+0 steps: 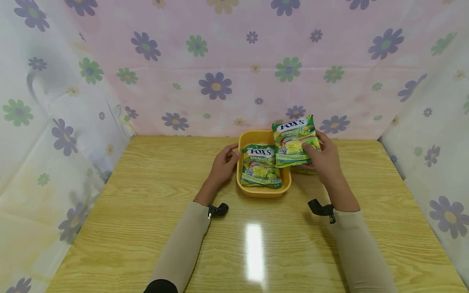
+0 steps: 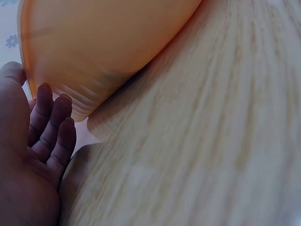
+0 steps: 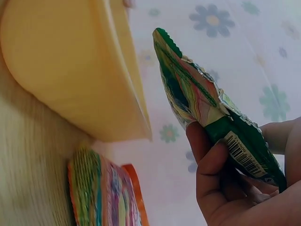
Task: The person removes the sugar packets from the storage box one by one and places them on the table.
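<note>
My right hand [image 1: 327,158] grips a green candy bag [image 1: 293,136] printed FOX'S Spring Tea, thumb on its front and fingers behind. It is raised and tilted, overlapping the right rim of a yellow plastic tub [image 1: 261,193] in the head view. Seen edge-on in the right wrist view, the bag [image 3: 188,89] hangs apart from the tub wall. Inside the tub lies a matching FOX'S bag [image 1: 261,169]. On the tub's left side, my left hand [image 1: 222,166] holds the rim with thumb and curled fingers; in the left wrist view its fingertips [image 2: 66,101] meet the outer wall.
Another colourful bag [image 1: 305,169] rests on the table just right of the tub, partly covered by the raised bag in the head view. The wood-grain table [image 1: 146,195] is bordered at the back and sides by a flowered cloth [image 1: 234,53].
</note>
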`<state>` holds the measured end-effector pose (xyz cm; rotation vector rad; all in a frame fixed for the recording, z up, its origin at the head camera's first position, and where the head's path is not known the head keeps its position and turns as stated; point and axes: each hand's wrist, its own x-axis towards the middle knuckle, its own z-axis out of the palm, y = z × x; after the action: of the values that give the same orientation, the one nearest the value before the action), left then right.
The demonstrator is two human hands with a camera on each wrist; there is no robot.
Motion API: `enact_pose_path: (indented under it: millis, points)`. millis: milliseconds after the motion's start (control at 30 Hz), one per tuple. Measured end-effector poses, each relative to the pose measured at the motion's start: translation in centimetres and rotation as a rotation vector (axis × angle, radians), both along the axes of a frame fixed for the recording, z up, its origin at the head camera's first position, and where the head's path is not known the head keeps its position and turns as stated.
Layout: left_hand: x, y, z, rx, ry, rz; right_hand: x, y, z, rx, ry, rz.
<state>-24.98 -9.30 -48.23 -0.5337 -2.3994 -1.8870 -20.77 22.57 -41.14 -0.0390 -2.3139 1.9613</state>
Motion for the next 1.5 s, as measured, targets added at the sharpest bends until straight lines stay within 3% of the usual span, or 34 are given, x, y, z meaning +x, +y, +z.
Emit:
enact_pose_path:
  millis: [167,467,667,1067,1500]
  points:
    - [-0.1,0.1,-0.2,0.014,-0.016,0.01,-0.2,1.4,0.2,-0.021,0.008,-0.036]
    - [-0.4,0.4,-0.9,0.032,-0.013,0.034,-0.3,4.3,0.5,0.054,-0.064,-0.112]
    - [-0.5,0.4,-1.1,0.008,-0.006,0.035,-0.5,6.6,0.0,-0.004,-0.062,-0.127]
    - [-0.1,0.0,0.1,0.003,-0.039,-0.01,-0.1,10.4,-0.7,-0.335,0.02,-0.053]
    - [0.0,0.0,0.2,-0.003,-0.038,-0.003,0.6,14.0,-2.4,-0.484,0.01,-0.117]
